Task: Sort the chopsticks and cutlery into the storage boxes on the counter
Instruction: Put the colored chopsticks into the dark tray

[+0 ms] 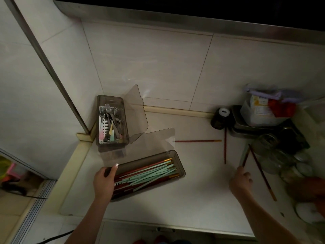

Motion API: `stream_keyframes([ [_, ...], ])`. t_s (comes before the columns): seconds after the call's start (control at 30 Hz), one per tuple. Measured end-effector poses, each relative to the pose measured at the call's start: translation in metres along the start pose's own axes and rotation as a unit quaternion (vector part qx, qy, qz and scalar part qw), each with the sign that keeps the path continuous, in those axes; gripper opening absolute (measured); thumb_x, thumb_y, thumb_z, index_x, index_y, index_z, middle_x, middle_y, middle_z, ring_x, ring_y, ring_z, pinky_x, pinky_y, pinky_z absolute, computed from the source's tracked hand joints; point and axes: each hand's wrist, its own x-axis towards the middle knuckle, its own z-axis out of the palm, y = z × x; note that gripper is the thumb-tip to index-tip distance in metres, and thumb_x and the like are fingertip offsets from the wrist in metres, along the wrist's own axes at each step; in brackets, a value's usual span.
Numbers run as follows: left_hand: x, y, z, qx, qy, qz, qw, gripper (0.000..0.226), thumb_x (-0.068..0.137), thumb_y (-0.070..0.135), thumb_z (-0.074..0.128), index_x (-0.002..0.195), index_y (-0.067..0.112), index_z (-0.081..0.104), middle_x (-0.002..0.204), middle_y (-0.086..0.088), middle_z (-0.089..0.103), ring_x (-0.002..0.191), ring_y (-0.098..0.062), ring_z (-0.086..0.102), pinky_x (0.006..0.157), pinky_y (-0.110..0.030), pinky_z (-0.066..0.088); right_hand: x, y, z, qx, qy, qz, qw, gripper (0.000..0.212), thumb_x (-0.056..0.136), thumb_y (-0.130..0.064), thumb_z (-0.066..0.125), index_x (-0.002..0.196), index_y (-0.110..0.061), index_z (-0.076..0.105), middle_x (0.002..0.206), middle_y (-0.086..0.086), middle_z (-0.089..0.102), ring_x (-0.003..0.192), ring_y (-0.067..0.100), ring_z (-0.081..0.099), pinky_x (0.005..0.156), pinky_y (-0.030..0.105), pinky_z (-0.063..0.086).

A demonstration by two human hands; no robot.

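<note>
My left hand (pixel 104 182) gripped the near end of the long smoky plastic chopstick box (pixel 149 173); my right hand (pixel 241 180) pinched thin chopsticks (pixel 244 158) off the smooth counter (pixel 193 191). In the far left corner stood the cutlery box (pixel 111 120), steel forks (pixel 109 110) inside.

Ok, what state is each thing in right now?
Chopstick box: lid open, part filled with red and green chopsticks.
Cutlery box: lid open, holds forks.
Left hand: grips the chopstick box's near end.
Right hand: holds chopsticks, a red and a green.
Loose chopsticks: three red lie on the counter, unsorted.
</note>
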Motion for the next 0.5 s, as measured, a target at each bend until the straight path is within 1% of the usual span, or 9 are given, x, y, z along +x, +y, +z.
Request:
stream_keyframes([
  [0.1, -0.002, 0.004, 0.0, 0.001, 0.001, -0.002, 1.0, 0.029, 0.09, 0.033, 0.06, 0.083, 0.004, 0.063, 0.085, -0.013, 0.063, 0.08, -0.027, 0.057, 0.072, -0.032, 0.039, 0.001, -0.007, 0.008, 0.038, -0.028, 0.001, 0.999, 0.047, 0.093, -0.006, 0.042, 0.139, -0.003, 0.03, 0.136, 0.029, 0.036, 0.119, 0.045, 0.044, 0.101, 0.045, 0.039],
  [0.17, -0.003, 0.005, 0.0, 0.002, -0.002, -0.007, 1.0, 0.029, 0.091, 0.033, 0.06, 0.085, 0.004, 0.063, 0.085, -0.012, 0.063, 0.079, -0.025, 0.056, 0.072, -0.032, 0.039, -0.003, -0.018, 0.011, 0.087, -0.046, 0.003, 0.995, 0.049, 0.095, -0.012, 0.044, 0.14, -0.002, 0.03, 0.133, 0.029, 0.042, 0.114, 0.044, 0.049, 0.097, 0.043, 0.043],
  [0.23, -0.003, 0.005, 0.0, 0.005, -0.002, -0.008, 1.0, 0.03, 0.091, 0.033, 0.06, 0.086, 0.003, 0.064, 0.086, -0.013, 0.063, 0.08, -0.025, 0.055, 0.073, -0.032, 0.04, -0.008, -0.034, 0.014, 0.1, -0.076, -0.043, 0.991, 0.045, 0.092, -0.006, 0.046, 0.135, 0.002, 0.034, 0.121, 0.028, 0.052, 0.098, 0.038, 0.055, 0.08, 0.037, 0.047],
  [0.27, -0.003, 0.004, 0.0, 0.008, 0.0, -0.006, 1.0, 0.031, 0.091, 0.033, 0.06, 0.087, 0.003, 0.064, 0.087, -0.013, 0.064, 0.08, -0.025, 0.055, 0.073, -0.032, 0.04, -0.011, -0.041, 0.015, 0.105, -0.088, -0.069, 0.988, 0.038, 0.091, -0.004, 0.047, 0.128, 0.002, 0.04, 0.114, 0.026, 0.056, 0.091, 0.033, 0.056, 0.074, 0.034, 0.046],
  [0.3, -0.003, 0.004, 0.0, 0.009, 0.001, -0.006, 1.0, 0.031, 0.091, 0.033, 0.06, 0.088, 0.002, 0.064, 0.087, -0.013, 0.064, 0.08, -0.025, 0.055, 0.073, -0.032, 0.04, -0.014, -0.049, 0.015, 0.102, -0.098, -0.101, 0.985, 0.03, 0.09, -0.005, 0.048, 0.12, 0.001, 0.046, 0.11, 0.023, 0.059, 0.088, 0.031, 0.056, 0.071, 0.031, 0.045],
  [0.33, -0.003, 0.004, -0.001, 0.012, 0.003, -0.006, 1.0, 0.031, 0.091, 0.033, 0.06, 0.089, 0.002, 0.065, 0.088, -0.013, 0.063, 0.08, -0.024, 0.055, 0.073, -0.032, 0.04, -0.017, -0.055, 0.015, 0.093, -0.106, -0.142, 0.98, 0.025, 0.091, -0.006, 0.05, 0.115, -0.002, 0.051, 0.109, 0.021, 0.061, 0.09, 0.03, 0.057, 0.071, 0.028, 0.043],
  [0.4, -0.004, 0.005, 0.0, 0.018, 0.005, -0.009, 1.0, 0.031, 0.091, 0.033, 0.059, 0.09, 0.002, 0.064, 0.088, -0.013, 0.063, 0.08, -0.024, 0.054, 0.073, -0.032, 0.039, -0.017, -0.063, 0.012, 0.056, -0.108, -0.223, 0.967, 0.025, 0.091, -0.006, 0.048, 0.114, -0.007, 0.058, 0.112, 0.016, 0.062, 0.097, 0.028, 0.059, 0.074, 0.025, 0.042],
  [0.43, -0.004, 0.005, -0.001, 0.018, 0.007, -0.008, 1.0, 0.031, 0.091, 0.033, 0.059, 0.09, 0.003, 0.064, 0.088, -0.014, 0.063, 0.08, -0.024, 0.054, 0.073, -0.032, 0.039, -0.014, -0.063, 0.009, 0.026, -0.096, -0.253, 0.962, 0.031, 0.091, -0.003, 0.045, 0.118, -0.01, 0.057, 0.116, 0.014, 0.06, 0.102, 0.027, 0.057, 0.08, 0.026, 0.044],
  [0.5, -0.004, 0.006, -0.001, 0.018, 0.01, -0.009, 1.0, 0.032, 0.091, 0.034, 0.059, 0.09, 0.003, 0.065, 0.088, -0.014, 0.063, 0.08, -0.025, 0.055, 0.073, -0.032, 0.04, -0.004, -0.057, 0.004, -0.059, -0.058, -0.282, 0.956, 0.045, 0.088, 0.005, 0.038, 0.128, -0.014, 0.048, 0.126, 0.011, 0.052, 0.114, 0.026, 0.051, 0.092, 0.031, 0.043],
])
